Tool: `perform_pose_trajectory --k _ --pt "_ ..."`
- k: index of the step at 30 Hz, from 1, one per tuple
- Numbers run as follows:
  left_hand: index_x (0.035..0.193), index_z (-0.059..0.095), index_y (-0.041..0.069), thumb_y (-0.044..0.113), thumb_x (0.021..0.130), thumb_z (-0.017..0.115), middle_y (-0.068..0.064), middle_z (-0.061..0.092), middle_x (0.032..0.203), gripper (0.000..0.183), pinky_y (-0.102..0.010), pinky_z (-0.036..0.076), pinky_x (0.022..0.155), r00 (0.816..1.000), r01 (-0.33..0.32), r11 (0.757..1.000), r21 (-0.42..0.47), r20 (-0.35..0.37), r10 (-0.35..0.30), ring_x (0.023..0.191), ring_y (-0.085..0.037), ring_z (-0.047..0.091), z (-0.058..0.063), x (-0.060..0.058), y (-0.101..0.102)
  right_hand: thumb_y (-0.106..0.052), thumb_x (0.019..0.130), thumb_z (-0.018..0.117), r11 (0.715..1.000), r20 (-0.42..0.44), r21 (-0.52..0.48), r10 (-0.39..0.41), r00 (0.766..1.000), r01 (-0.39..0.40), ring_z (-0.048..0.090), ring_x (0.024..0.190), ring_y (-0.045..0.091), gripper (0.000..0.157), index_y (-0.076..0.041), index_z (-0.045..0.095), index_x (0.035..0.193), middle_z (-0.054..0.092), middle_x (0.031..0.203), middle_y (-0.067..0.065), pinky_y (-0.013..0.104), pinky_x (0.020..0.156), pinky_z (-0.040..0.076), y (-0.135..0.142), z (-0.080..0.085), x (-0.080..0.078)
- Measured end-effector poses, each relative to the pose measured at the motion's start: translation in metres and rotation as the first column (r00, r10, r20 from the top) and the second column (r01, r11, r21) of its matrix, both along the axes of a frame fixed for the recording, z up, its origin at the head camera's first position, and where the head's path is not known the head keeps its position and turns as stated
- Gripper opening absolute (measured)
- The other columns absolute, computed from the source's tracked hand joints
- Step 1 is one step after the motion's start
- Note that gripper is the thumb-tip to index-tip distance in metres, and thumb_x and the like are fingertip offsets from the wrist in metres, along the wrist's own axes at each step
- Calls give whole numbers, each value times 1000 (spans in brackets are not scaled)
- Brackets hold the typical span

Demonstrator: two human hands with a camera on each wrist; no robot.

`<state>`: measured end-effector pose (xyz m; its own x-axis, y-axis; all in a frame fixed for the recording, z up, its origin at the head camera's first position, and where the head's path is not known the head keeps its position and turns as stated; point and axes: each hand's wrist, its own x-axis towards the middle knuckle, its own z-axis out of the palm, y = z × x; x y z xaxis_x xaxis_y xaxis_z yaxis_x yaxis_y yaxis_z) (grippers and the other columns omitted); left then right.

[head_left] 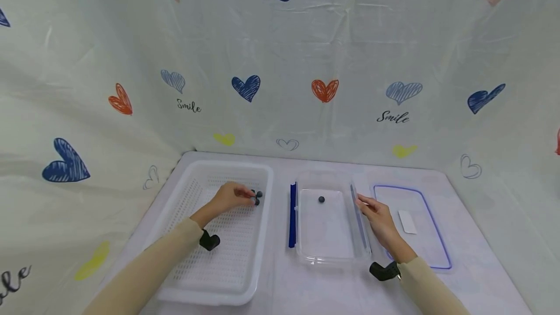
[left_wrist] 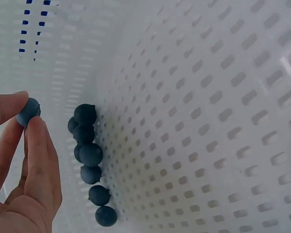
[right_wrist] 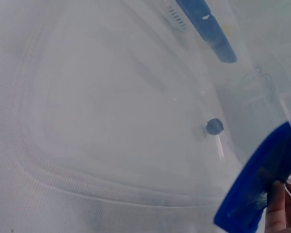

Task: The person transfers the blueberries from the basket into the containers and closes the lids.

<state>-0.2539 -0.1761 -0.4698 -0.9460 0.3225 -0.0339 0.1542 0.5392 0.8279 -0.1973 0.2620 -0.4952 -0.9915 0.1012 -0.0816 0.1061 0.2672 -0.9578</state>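
My left hand (head_left: 228, 197) is inside a white perforated basket (head_left: 265, 237), near its far right corner. Thumb and fingertips pinch one blueberry (left_wrist: 29, 112), lifted off the basket floor in the left wrist view. Several more blueberries (left_wrist: 90, 154) lie in a row along the basket's wall. On the right, my right hand (head_left: 380, 220) holds the blue side flap (right_wrist: 254, 187) of a clear plastic container (head_left: 325, 232) between thumb and fingers. A single blueberry (head_left: 321, 199) lies on the container's floor, toward the far end.
Right of the container, a clear lid with a blue seal (head_left: 430, 218) lies flat, with a white rectangular piece (head_left: 407, 221) on it. Another blue flap (head_left: 292, 215) hangs out on the container's left side. A heart-printed curtain (head_left: 280, 120) stands behind the table.
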Motion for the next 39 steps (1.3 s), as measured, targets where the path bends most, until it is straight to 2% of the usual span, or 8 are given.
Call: perform_pose_trajectory --k 4,10,12,18,23,28,32,39 --pt "101 77 4 14 85 81 -5 75 98 19 -34 54 82 1000 -6 1000 23 -8 6 94 -19 67 8 -4 -2 -28 101 61 1000 10 -3 3 1000 -3 54 94 0 53 4 51 142 49 143 22 18 86 48 1 0 2" --pt "106 76 3 14 85 80 -8 74 103 23 -43 56 86 998 -44 993 111 42 39 98 -24 69 23 -5 -2 -29 101 61 1000 17 -5 -1 1000 1 54 94 0 52 3 51 142 49 144 22 18 86 49 1 0 2" --pt "107 76 2 14 85 80 -9 74 104 25 -43 56 86 998 -50 991 125 43 45 98 -24 69 28 -6 -2 -29 101 61 1000 16 -5 -1 1000 1 54 94 0 53 3 51 142 49 143 22 18 86 49 1 0 2" --pt "109 75 3 17 86 80 -8 74 105 27 -39 56 86 998 -53 990 129 33 49 99 -23 69 40 -13 1 -29 101 62 1000 11 3 -8 1000 8 54 93 0 52 3 52 141 50 142 22 19 86 49 1 0 2" --pt "110 75 5 19 87 80 -8 72 109 28 -44 53 92 998 -59 989 136 42 54 104 -26 68 54 -18 9 -28 101 61 1000 7 7 -2 1000 2 53 94 -2 52 3 51 142 49 143 22 16 85 48 1 0 2" --pt "112 75 6 20 87 79 -9 71 113 29 -46 51 96 999 -37 989 142 38 32 107 -26 67 66 -21 21 -28 102 61 1000 4 -5 11 1000 -11 53 95 -3 53 3 50 143 47 146 23 13 85 47 1 0 2" --pt "111 75 6 20 87 80 -8 71 112 29 -46 51 96 999 -11 986 164 35 5 106 -26 66 71 -24 30 -28 102 60 1000 3 -1 17 1000 -17 53 96 -4 53 3 49 143 47 146 23 13 85 47 2 1 2" --pt "109 75 6 18 87 80 -7 71 110 26 -45 52 95 999 16 984 177 26 -21 103 -23 67 73 -27 45 -28 102 60 1000 11 4 14 1000 -14 53 94 -1 53 2 50 143 48 145 21 18 87 48 1 0 2"
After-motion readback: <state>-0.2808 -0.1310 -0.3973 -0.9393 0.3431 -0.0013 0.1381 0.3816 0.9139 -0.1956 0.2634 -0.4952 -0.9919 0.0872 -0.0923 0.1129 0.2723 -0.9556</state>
